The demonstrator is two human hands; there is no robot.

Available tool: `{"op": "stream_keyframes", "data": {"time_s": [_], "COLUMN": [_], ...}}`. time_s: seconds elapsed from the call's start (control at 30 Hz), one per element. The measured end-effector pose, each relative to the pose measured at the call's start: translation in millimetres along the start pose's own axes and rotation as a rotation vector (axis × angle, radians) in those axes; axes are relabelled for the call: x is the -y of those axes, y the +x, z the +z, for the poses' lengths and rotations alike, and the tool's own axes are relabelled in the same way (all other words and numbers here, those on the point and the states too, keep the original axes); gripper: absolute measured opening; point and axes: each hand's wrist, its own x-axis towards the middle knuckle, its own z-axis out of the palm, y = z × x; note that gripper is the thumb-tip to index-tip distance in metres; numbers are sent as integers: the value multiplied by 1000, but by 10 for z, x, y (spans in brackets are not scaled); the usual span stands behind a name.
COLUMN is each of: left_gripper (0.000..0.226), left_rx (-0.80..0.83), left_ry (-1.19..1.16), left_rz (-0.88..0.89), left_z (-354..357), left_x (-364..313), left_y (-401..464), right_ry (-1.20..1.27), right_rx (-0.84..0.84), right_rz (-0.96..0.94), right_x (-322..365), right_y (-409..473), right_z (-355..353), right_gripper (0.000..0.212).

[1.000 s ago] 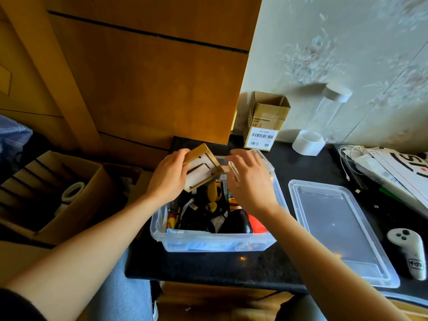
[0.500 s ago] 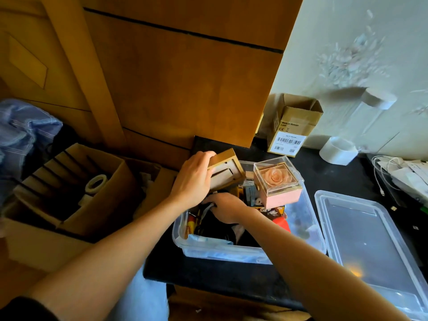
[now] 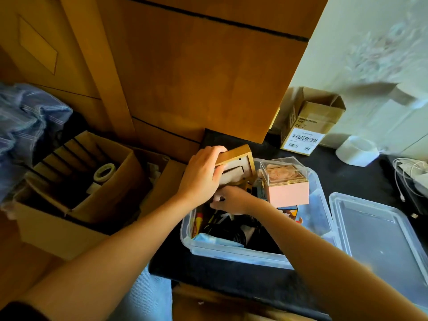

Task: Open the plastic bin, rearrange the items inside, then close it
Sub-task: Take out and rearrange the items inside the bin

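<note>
The clear plastic bin (image 3: pixel 234 251) stands open on the black table, packed with cables, tools and small boxes. My left hand (image 3: pixel 201 177) grips a small wooden frame box (image 3: pixel 238 163) at the bin's far left corner, lifted above the contents. Below it, my right hand (image 3: pixel 231 200) reaches down into the bin among the items; its fingertips are hidden under my left hand. A pink box with a clear top and a rose inside (image 3: pixel 286 181) sits on top of the contents at the far right. The bin's clear lid (image 3: pixel 379 242) lies flat to the right.
A wooden cabinet (image 3: pixel 196 72) rises right behind the bin. Open cardboard boxes (image 3: pixel 76 186) with a tape roll (image 3: pixel 104 172) sit left on the floor. A small cardboard box (image 3: pixel 310 121), a white roll (image 3: pixel 356 150) and white cables (image 3: pixel 410 172) lie at the back right.
My right hand left the pink rose box on top of the contents and went down into the bin under my left hand. My left hand keeps the wooden box raised. The view shifted left.
</note>
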Motion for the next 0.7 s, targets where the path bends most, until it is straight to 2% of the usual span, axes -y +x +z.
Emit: {"op": "stream_keyframes", "data": {"time_s": [0.23, 0.4, 0.6, 0.7], "left_gripper": [32, 31, 33, 32], "left_rx": [40, 64, 42, -2], "left_ry": [25, 51, 40, 38], "left_rz": [6, -5, -17, -19], "left_z": [3, 43, 58, 28], "left_x": [8, 42, 31, 10], "left_y": [12, 12, 7, 4], "right_ry": [88, -96, -219, -182], "right_rx": [38, 83, 6, -102], "right_rz": [134, 194, 218, 275], "right_x": [-89, -132, -112, -108], "right_y": [-140, -289, -327, -315], "right_z": [-205, -209, -197, -228], "right_gripper": [23, 18, 24, 32]}}
